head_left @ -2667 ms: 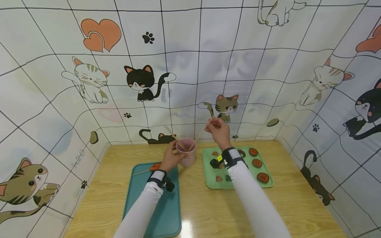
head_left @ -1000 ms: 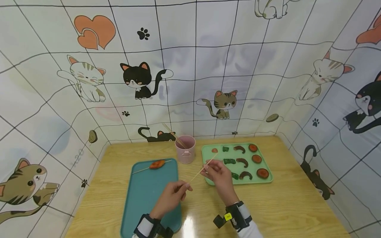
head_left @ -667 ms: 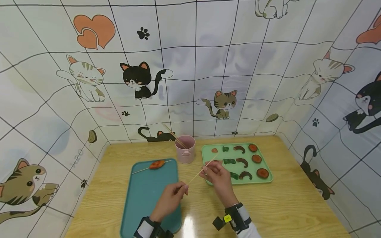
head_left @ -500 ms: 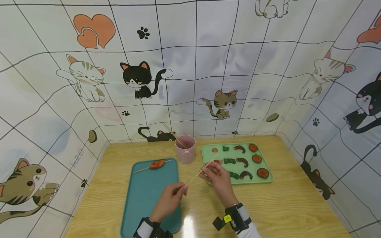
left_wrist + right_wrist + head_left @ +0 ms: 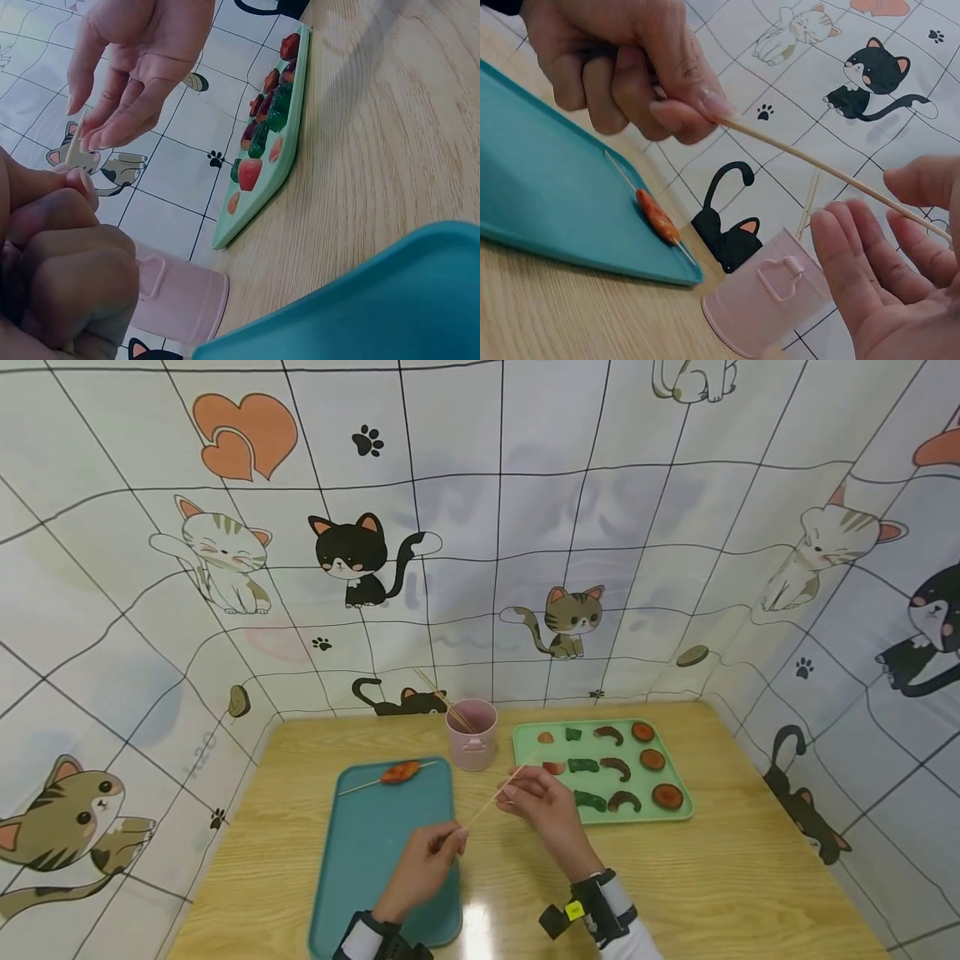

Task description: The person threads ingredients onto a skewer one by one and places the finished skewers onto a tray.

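Head cam: left hand (image 5: 426, 864) pinches one end of a stick (image 5: 486, 807), right hand (image 5: 553, 818) loosely spread around it, cup (image 5: 473, 739) beyond both. Left wrist: green tray (image 5: 259, 196) past the right hand. Right wrist: blue tray (image 5: 547, 180) near the left hand; can't tell if the right touches the stick.

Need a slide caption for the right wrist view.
Left hand pinching a thin skewer running to the right hand, pink cup and teal tray beyond.
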The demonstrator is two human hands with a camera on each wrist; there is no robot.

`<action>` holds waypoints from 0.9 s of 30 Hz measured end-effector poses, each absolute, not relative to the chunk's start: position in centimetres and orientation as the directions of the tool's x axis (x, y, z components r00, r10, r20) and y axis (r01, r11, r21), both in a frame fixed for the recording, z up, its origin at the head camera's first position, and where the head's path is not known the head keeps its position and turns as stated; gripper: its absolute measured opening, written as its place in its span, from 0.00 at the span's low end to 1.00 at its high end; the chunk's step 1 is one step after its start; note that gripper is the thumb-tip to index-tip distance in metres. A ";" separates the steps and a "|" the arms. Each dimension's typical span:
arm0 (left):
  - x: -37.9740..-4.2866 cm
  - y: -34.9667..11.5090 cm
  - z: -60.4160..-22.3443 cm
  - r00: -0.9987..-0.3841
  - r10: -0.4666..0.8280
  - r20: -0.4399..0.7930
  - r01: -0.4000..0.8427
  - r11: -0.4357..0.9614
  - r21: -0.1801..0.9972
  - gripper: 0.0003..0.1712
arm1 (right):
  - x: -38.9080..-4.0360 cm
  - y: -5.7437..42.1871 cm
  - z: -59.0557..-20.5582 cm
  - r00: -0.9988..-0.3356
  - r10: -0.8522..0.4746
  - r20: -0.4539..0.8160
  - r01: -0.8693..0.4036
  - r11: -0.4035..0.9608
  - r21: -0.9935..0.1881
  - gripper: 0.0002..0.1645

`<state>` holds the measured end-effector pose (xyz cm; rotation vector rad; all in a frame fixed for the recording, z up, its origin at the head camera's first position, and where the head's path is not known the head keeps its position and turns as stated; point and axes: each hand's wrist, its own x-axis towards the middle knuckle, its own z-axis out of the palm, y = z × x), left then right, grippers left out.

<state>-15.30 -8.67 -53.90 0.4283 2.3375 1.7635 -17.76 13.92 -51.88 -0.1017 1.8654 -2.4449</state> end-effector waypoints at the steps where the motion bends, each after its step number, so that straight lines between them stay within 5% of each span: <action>1: -15.3 -8.7 -53.9 -0.944 0.330 0.030 0.118 0.251 0.961 0.18 | -17.8 14.0 -51.8 -0.994 -0.108 0.026 0.000 -0.234 -0.972 0.24; 9: -15.3 -9.6 -54.2 -0.951 0.290 0.107 0.185 0.259 0.948 0.21 | -18.7 16.6 -51.3 -0.982 -0.159 0.105 -0.123 0.104 -0.987 0.29; 27: -15.4 -11.3 -54.0 -0.970 0.234 0.064 0.135 0.300 0.944 0.18 | -23.6 27.1 -51.7 -0.997 -0.047 0.061 -0.077 0.507 -0.858 0.36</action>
